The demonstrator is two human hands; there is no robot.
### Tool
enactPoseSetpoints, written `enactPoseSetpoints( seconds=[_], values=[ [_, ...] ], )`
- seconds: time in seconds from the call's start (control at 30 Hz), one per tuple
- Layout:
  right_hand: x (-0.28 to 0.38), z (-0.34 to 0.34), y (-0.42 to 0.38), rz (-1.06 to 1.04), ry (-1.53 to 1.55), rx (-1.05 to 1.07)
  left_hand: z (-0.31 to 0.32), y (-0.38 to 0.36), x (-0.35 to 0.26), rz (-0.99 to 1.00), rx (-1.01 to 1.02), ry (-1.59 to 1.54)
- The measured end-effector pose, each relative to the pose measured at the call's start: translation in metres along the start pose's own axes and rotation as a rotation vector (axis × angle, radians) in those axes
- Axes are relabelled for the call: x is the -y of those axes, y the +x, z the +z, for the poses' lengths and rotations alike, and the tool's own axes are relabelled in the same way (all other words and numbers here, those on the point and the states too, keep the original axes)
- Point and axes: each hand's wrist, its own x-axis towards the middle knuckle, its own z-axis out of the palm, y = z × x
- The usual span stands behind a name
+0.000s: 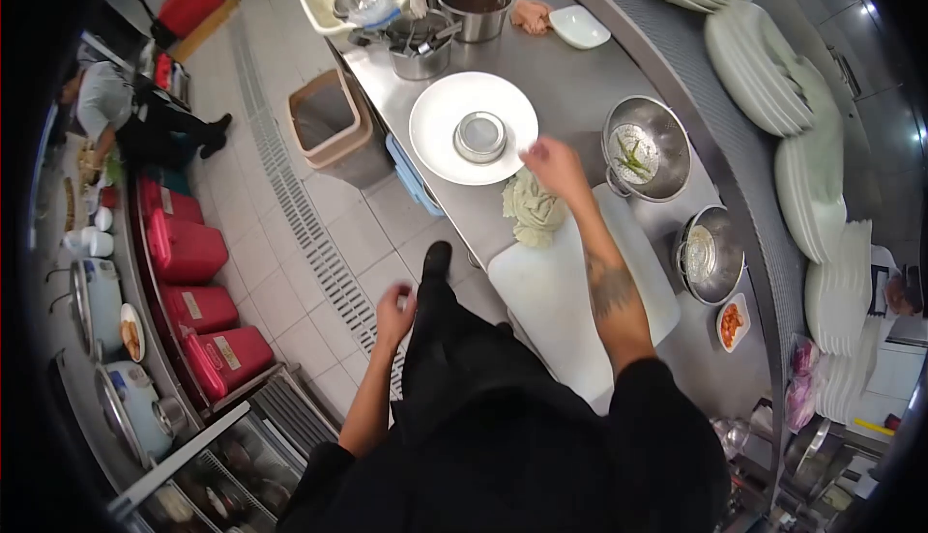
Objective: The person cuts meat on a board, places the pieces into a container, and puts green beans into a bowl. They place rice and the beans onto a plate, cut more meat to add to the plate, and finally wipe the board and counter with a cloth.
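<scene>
My right hand [553,164] is at the right rim of a wide white plate [435,137], its fingers closed on the edge. A round metal ring mould [480,137] sits on the plate, right of its middle; what is inside it is hard to make out. Just below that hand a crumpled pale green cloth [532,209] lies against the top of a white cutting board [541,287]. My left hand [395,313] hangs beside my leg, away from the counter, loosely curled with nothing visible in it.
Two metal colanders [667,117] [727,277] and a small dish of red food [733,323] stand on the right. Metal pots [476,26] and a white bowl [580,27] are at the back. Left are a bin [309,156] and a person [145,108]. Stacked plates [759,69] line the shelf.
</scene>
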Motion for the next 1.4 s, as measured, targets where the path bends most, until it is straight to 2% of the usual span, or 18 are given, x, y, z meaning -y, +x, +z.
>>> enactPoseSetpoints(
  seconds=[0.07, 0.2, 0.3, 0.4, 0.6, 0.67, 0.73, 0.8, 0.87, 0.9, 0.93, 0.97, 1.0, 1.07, 1.17, 1.27, 1.3, 1.4],
  values=[
    [0.001, 0.027, 0.062, 0.061, -0.05, 0.019, -0.011, 0.068, -0.078, 0.343, -0.09, -0.084],
    [0.002, 0.061, 0.131, 0.137, -0.267, 0.175, -0.004, 0.195, -0.174, 0.619, 0.026, -0.07],
    [0.009, 0.063, 0.134, 0.278, -0.328, 0.25, 0.03, 0.256, -0.199, 0.652, 0.116, -0.011],
    [0.008, 0.062, 0.135, 0.4, -0.341, 0.292, 0.052, 0.274, -0.201, 0.632, 0.286, 0.169],
    [0.01, 0.065, 0.125, 0.288, -0.407, 0.143, 0.051, 0.273, -0.206, 0.654, 0.276, 0.111],
    [0.009, 0.066, 0.126, 0.273, -0.393, 0.136, 0.041, 0.272, -0.217, 0.789, 0.21, -0.026],
    [0.016, 0.066, 0.111, 0.276, -0.371, 0.143, 0.029, 0.268, -0.218, 0.794, 0.21, -0.017],
    [0.067, 0.037, 0.105, 0.206, -0.132, -0.128, 0.004, 0.273, -0.218, 0.674, 0.179, -0.066],
    [0.087, 0.026, 0.1, 0.281, -0.086, -0.164, -0.031, 0.265, -0.197, 0.555, 0.009, -0.202],
    [0.075, 0.037, 0.093, 0.096, -0.168, -0.11, -0.052, 0.262, -0.178, 0.504, -0.101, -0.269],
    [0.061, 0.048, 0.087, -0.091, -0.271, -0.047, -0.054, 0.261, -0.152, 0.329, -0.018, -0.425],
    [0.053, 0.064, 0.082, -0.053, -0.457, 0.06, -0.053, 0.261, -0.133, 0.153, 0.05, -0.584],
    [0.054, 0.07, 0.077, -0.079, -0.447, 0.058, -0.061, 0.256, -0.124, 0.162, 0.024, -0.577],
    [0.06, 0.082, 0.075, 0.002, -0.628, 0.18, -0.079, 0.234, -0.115, -0.383, 0.335, -1.126],
    [0.052, 0.083, 0.082, -0.001, -0.58, 0.195, -0.092, 0.193, -0.12, -0.449, 0.324, -1.2],
    [0.049, 0.082, 0.088, -0.004, -0.529, 0.206, -0.095, 0.175, -0.109, -0.509, 0.461, -1.302],
    [0.048, 0.082, 0.091, 0.01, -0.524, 0.205, -0.093, 0.171, -0.105, -0.508, 0.433, -1.316],
    [0.047, 0.074, 0.095, -0.023, -0.43, 0.18, -0.087, 0.16, -0.094, -0.601, 0.415, -1.57]
  ],
)
